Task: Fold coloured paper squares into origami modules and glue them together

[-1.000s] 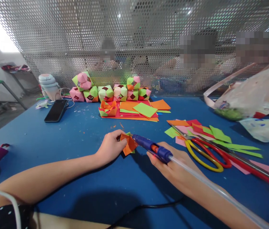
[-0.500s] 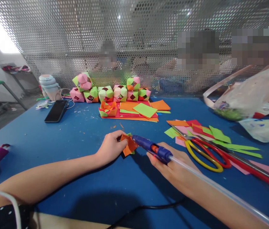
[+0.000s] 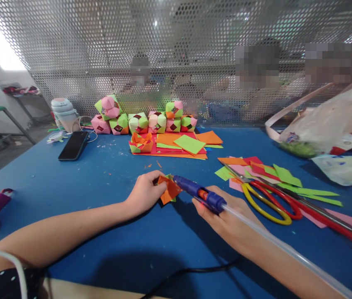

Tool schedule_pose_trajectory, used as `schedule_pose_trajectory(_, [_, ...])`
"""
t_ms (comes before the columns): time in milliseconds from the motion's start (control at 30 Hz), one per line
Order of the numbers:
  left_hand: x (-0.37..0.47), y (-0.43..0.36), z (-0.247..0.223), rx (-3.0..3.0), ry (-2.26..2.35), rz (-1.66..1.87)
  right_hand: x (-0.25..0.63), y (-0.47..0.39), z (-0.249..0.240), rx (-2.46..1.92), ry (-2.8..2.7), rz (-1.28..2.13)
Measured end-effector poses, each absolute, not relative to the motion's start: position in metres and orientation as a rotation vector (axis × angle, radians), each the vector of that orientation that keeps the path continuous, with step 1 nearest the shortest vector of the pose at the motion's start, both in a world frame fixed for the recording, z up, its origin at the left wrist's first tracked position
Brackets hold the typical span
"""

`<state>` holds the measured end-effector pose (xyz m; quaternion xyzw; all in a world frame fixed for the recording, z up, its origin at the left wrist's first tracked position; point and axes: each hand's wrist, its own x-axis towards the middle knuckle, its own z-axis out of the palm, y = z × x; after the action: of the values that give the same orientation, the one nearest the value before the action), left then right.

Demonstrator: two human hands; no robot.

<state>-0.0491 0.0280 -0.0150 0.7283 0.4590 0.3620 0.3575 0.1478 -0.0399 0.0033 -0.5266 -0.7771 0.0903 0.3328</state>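
Note:
My left hand (image 3: 147, 192) pinches a folded piece of orange and green paper (image 3: 168, 190) just above the blue table (image 3: 113, 245). In my right hand (image 3: 225, 211) is a blue hot glue gun (image 3: 199, 193), its tip at the paper's upper right edge. A long clear glue stick (image 3: 275, 238) runs out of the back of the gun over my right forearm. A small red light glows near my right fingers. Whether the tip touches the paper I cannot tell.
Several folded paper cubes (image 3: 138, 123) stand at the back, behind a stack of coloured sheets (image 3: 191, 144). On the right lie scissors (image 3: 267, 205), paper strips (image 3: 313, 192) and plastic bags (image 3: 344, 168). A phone (image 3: 73, 146) and a cup (image 3: 65, 116) are at the left; a black cord (image 3: 191, 270) crosses in front.
Both hands, the paper and the glue gun stay almost where they were. Only a very slight shift of the view shows.

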Motion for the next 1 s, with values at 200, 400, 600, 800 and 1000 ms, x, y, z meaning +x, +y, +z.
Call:
schedule_pose_trajectory(200, [-0.050, 0.028, -0.014, 1.848, 1.186, 0.942, 0.148, -0.040, 0.005, -1.390, -2.010, 0.253])
schedule_pose_trajectory(400, [-0.049, 0.031, -0.015, 1.603, 1.195, 0.973, 0.157, -0.035, 0.010, -1.531, -1.904, 0.221])
schedule_pose_trajectory(600, [-0.044, 0.026, -0.011, 1.328, 1.191, 1.026, 0.169, -0.012, 0.004, -1.648, -1.918, 0.199])
schedule_pose_trajectory(800, [-0.040, 0.014, -0.005, 1.130, 1.087, 1.012, 0.171, 0.001, -0.008, -1.769, -2.112, 0.075])
schedule_pose_trajectory(1000, [-0.038, 0.007, -0.005, 1.029, 1.041, 0.989, 0.185, -0.013, 0.012, -1.940, -2.141, -0.073])
